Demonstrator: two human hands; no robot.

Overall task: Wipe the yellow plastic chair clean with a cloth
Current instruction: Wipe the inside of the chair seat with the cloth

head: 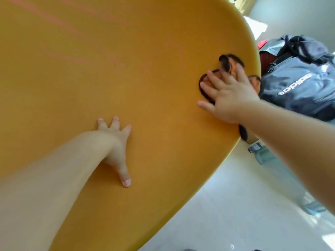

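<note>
White floor (235,205) lies beyond the chair (108,69). At its right edge the right hand (228,100) presses the cloth (226,64) flat, fingers straight. The bare shell stretches leftward to the left hand (114,142), splayed flat, holding nothing.

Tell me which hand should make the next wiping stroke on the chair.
Right. The right hand presses the cloth flat against the yellow chair near its edge; the left hand lies bare, fingers spread, on the chair, likely bracing it.
</note>
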